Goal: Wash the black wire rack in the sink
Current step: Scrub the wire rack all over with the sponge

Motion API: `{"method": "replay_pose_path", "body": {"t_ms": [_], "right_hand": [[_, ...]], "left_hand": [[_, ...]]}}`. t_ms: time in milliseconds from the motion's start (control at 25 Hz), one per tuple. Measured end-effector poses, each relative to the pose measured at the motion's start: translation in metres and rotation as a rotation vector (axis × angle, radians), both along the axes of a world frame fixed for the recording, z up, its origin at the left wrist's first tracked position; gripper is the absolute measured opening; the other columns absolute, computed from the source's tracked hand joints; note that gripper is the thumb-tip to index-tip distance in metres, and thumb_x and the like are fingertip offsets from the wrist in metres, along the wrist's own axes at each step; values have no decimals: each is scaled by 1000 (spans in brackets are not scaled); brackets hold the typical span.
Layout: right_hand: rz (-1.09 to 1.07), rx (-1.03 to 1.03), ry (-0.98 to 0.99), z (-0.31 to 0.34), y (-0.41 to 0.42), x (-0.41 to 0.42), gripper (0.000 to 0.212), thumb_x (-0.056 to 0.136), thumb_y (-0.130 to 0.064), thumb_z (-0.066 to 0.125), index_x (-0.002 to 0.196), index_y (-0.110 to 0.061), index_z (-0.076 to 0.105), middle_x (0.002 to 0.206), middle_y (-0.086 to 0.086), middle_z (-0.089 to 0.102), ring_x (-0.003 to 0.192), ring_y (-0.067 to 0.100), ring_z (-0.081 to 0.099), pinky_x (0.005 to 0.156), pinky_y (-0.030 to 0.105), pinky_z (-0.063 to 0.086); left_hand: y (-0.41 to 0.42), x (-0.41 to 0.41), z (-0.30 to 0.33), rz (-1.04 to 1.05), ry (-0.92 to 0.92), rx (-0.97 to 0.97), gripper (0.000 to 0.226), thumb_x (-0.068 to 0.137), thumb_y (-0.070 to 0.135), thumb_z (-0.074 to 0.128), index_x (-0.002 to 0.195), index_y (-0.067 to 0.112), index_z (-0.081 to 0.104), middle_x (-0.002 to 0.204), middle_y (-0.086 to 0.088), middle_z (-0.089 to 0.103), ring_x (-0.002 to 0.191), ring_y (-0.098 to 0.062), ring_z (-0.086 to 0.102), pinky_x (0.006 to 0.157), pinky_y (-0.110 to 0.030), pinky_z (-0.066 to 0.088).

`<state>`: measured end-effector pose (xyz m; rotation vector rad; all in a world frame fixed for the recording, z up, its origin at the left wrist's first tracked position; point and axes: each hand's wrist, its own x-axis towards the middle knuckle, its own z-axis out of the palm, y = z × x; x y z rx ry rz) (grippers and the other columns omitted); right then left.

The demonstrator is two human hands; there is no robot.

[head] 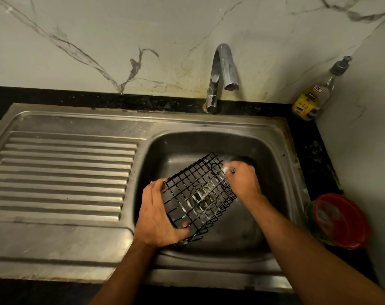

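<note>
The black wire rack (198,195) is held tilted over the steel sink basin (242,230), with streaks of white soap foam on its wires. My left hand (157,216) grips the rack's left edge, thumb on top and fingers curled under the near corner. My right hand (242,181) is closed on a small foamy scrubber (230,170) pressed against the rack's far right corner. The scrubber is mostly hidden in the fist. The drain shows through the rack's mesh.
The chrome tap (222,71) stands behind the basin with no water running. The ribbed drainboard (61,177) lies to the left. A soap pump bottle (317,93) stands in the back right corner. A red bowl (341,221) sits on the dark counter to the right.
</note>
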<state>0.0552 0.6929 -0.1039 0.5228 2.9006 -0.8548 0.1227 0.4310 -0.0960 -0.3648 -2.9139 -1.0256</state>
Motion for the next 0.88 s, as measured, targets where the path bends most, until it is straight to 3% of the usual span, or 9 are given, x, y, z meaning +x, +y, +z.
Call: {"method": "replay_pose_path", "body": {"t_ms": [80,240,360,440,520,760,880], "right_hand": [[31,24,-11,8,-20,13,18,97,-19,56,99,-22,73,97,6,71,80,18,67,72,38,60],[99,-160,27,25,-61,47,18,95,-20,63,111,-25,71,111,-3,63,76,2,62,61,16,56],[261,-309,153,44,-85,64,26,92,-14,66,115,-24,71,112,-6,62,88,2,61,76,17,56],[415,-336,227,54,-95,68,24,90,-9,67,107,-24,76,110,-10,62,96,2,60,86,17,53],[463,-336,226,50,-92,60,21,89,-9,67,99,-25,77,106,-12,64,94,2,62,88,21,53],[332,-174,153,38,-48,22,22,90,-18,69,95,-40,70,111,-10,71,87,0,67,85,32,59],[569,-261,245,52,-76,45,17,90,-14,68,98,-28,75,104,-11,72,94,-1,65,90,25,54]], "left_hand": [[0,-1,1,4,3,-1,121,44,53,85,143,4,37,133,-8,44,123,-28,47,109,-48,45],[1,-3,1,12,-5,-11,119,44,53,82,143,4,38,132,-9,45,121,-26,47,108,-44,45],[1,-3,-1,9,-35,-23,122,42,55,79,144,3,37,134,-9,44,124,-27,45,110,-40,43],[1,-2,-4,8,-46,-42,124,42,57,79,144,2,37,135,-11,45,125,-28,45,111,-35,40],[0,-1,-3,11,-56,-50,125,42,59,79,144,1,38,135,-12,45,125,-29,45,111,-37,41],[1,1,5,13,-20,4,122,44,58,81,143,4,36,133,-8,43,122,-27,47,109,-42,44],[0,1,0,0,-24,-15,123,44,57,79,145,3,35,134,-11,43,124,-30,46,106,-47,47]]}}
